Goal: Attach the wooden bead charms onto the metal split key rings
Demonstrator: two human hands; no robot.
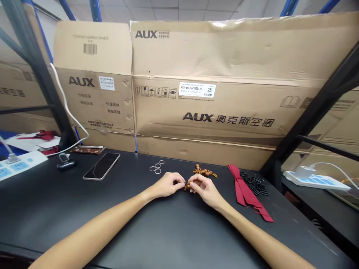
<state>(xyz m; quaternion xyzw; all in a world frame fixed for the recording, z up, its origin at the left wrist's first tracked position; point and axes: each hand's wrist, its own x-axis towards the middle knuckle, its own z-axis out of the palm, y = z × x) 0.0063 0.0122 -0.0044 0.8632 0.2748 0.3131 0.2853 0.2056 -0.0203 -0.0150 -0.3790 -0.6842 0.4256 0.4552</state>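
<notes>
Over the middle of the black table, my right hand point(206, 188) pinches a small brown wooden bead charm point(187, 185) between thumb and fingers. From the left, my left hand point(169, 184) meets it with thumb and index fingertip closed at the charm's end. The fingers cover much of this charm, so its exact shape is hidden. Just behind my right hand lies a group of similar bead charms point(204, 171) with yellowish cords. Several thin metal rings point(157, 167) rest on the table beyond my left hand.
Right of my hands are dark red ribbon strips point(246, 190) and a pile of black loops point(255, 184). Leftward lie a phone point(102, 166), a black oval case point(66, 164), a brown wrapper point(88, 150) and a power strip point(24, 164). Cardboard point(202, 104) walls the back.
</notes>
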